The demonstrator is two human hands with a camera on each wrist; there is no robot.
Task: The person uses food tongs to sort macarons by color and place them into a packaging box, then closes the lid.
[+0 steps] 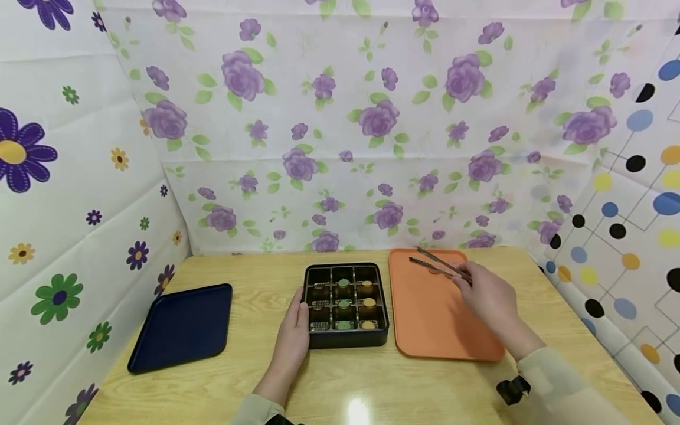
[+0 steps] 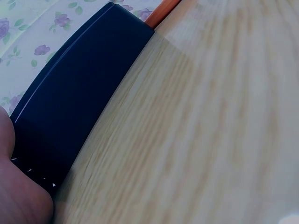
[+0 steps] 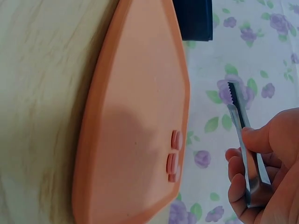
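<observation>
At lower center of the head view, a left hand (image 1: 292,330) rests straight fingers against a black, square, compartmented plastic box (image 1: 347,339); lower right, a right hand (image 1: 490,297) pinches silver metal tongs (image 3: 252,172), likely light, springy, best gripped mid-arm.

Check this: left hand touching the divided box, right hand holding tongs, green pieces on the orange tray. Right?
Wrong colour: the right wrist view shows pinkish pieces, not green, on the orange tray. The left hand touches the divided box; the right hand holds tongs.
</observation>
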